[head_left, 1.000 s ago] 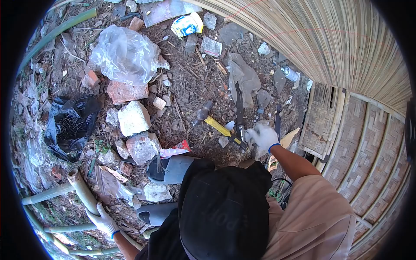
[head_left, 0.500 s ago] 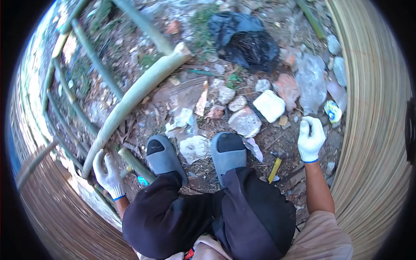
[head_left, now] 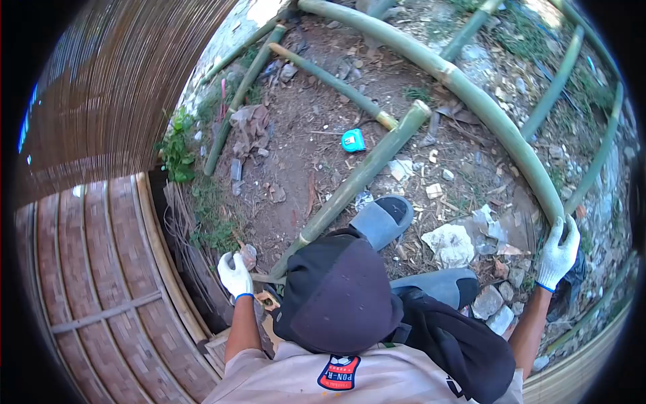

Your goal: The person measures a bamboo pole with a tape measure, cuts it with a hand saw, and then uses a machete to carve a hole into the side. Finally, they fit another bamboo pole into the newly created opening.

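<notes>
Right hand (head_left: pixel 558 256), white-gloved in the head view, at the near end of the long pole (head_left: pixel 479 101): thumb and fingers parted in a V, tips apparently against it; impossible to tell whether gripping. Left hand (head_left: pixel 235 275), gloved, well to the left of the long pole, loosely curled with a gap between thumb and fingers, empty as far as visible. Left of the long pole and apart from it, short pole (head_left: pixel 360 178), slanting, with thin pole (head_left: pixel 336 83) ending at its upper part. Farther left of the long pole, on the ground (head_left: pixel 289 195), tape (head_left: pixel 352 140). Right of the long pole, more poles (head_left: pixel 555 84). Between long pole and sandals (head_left: pixel 382 225), white stone (head_left: pixel 449 246). Far left of the long pole, woven wall (head_left: pixel 101 269).
</notes>
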